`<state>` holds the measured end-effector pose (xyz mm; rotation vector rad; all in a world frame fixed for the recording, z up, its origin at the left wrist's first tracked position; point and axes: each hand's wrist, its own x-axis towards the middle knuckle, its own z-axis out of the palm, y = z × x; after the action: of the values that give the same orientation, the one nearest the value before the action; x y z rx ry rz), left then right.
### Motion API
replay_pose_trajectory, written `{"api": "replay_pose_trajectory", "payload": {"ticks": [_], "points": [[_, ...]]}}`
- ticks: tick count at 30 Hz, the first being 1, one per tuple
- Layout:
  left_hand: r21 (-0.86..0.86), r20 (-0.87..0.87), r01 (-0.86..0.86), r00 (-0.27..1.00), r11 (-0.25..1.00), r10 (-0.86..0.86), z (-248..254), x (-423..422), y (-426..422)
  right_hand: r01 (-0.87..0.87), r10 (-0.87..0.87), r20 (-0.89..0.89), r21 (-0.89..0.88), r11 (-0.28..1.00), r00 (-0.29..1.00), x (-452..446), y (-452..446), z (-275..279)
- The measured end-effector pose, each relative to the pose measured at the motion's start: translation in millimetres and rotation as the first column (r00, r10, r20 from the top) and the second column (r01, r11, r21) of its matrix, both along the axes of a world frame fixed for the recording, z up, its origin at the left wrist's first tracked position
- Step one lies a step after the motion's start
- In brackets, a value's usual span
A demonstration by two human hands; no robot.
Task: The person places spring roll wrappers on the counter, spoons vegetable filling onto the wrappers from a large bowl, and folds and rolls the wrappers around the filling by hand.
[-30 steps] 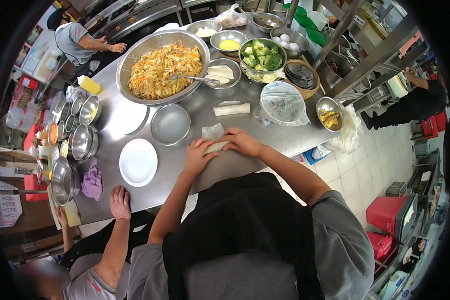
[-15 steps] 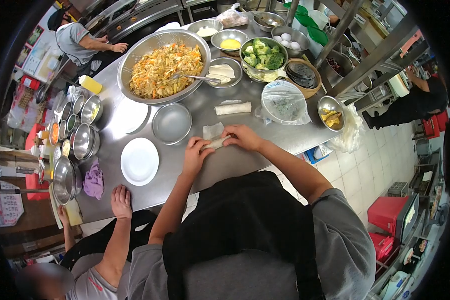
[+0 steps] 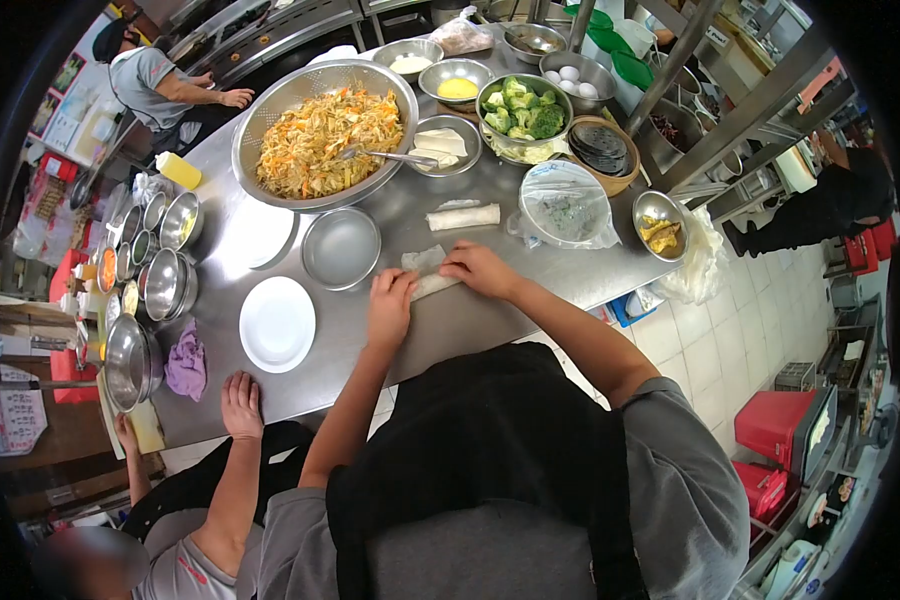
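A pale spring roll (image 3: 433, 287) lies on the steel table in front of me, with a loose flap of its wrapper (image 3: 423, 260) spread flat on the far side. At its left end my left hand (image 3: 391, 303) is closed, fingers curled over the roll. My right hand (image 3: 478, 271) grips the right end, fingertips bent down onto it. Just beyond my hands lies another spring roll (image 3: 464, 217), fully wrapped, beside a small scrap of wrapper. Left of my hands sits a shallow metal bowl (image 3: 341, 248).
A big colander (image 3: 245, 150) of shredded vegetable filling stands at the back, a spoon (image 3: 390, 156) across it. Broccoli (image 3: 520, 108), eggs (image 3: 570, 75) and a plastic-covered bowl (image 3: 565, 205) are back right. A white plate (image 3: 277, 325) and a co-worker's hand (image 3: 241, 405) are left.
My hands have shifted slightly along the roll, the fingers now lying more over its top. The wrapper flap looks a little shorter. The view has moved marginally.
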<state>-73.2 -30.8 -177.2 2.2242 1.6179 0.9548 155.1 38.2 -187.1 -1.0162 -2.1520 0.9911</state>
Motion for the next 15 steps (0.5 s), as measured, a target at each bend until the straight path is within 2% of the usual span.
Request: {"api": "replay_pose_trajectory", "payload": {"ticks": [1, 4, 7, 10, 13, 15], "points": [[0.045, -0.012, 0.014, 1.0, 0.999, -0.013, 0.4, 2.3, -0.3, 0.001, -0.001, 0.01, -0.005, 1.0, 1.0, -0.3, 0.8, 0.9], [0.033, -0.129, 0.073, 0.989, 0.997, -0.068, -5.5, 1.6, -4.3, -0.008, 0.008, -0.004, -0.008, 1.0, 1.0, -0.7, 1.5, 2.5], [0.06, -0.098, 0.059, 0.994, 0.996, -0.053, -0.8, 7.4, -9.7, -0.015, 0.014, 0.032, 0.03, 0.999, 0.999, -1.2, 0.6, 1.2], [0.023, -0.062, 0.055, 0.997, 0.998, -0.053, 8.1, 10.7, -13.8, 0.03, -0.081, 0.176, 0.273, 0.962, 0.981, -2.0, -12.1, 1.2], [-0.024, -0.014, 0.057, 0.998, 0.998, -0.057, -6.1, 4.5, -9.8, -0.02, -0.093, 0.28, 0.376, 0.926, 0.956, -3.7, -25.0, 5.8], [-0.065, 0.031, 0.073, 0.997, 0.995, -0.071, -14.5, -0.6, -5.9, -0.092, -0.037, 0.302, 0.403, 0.911, 0.953, -3.4, -28.9, 5.7]]}}
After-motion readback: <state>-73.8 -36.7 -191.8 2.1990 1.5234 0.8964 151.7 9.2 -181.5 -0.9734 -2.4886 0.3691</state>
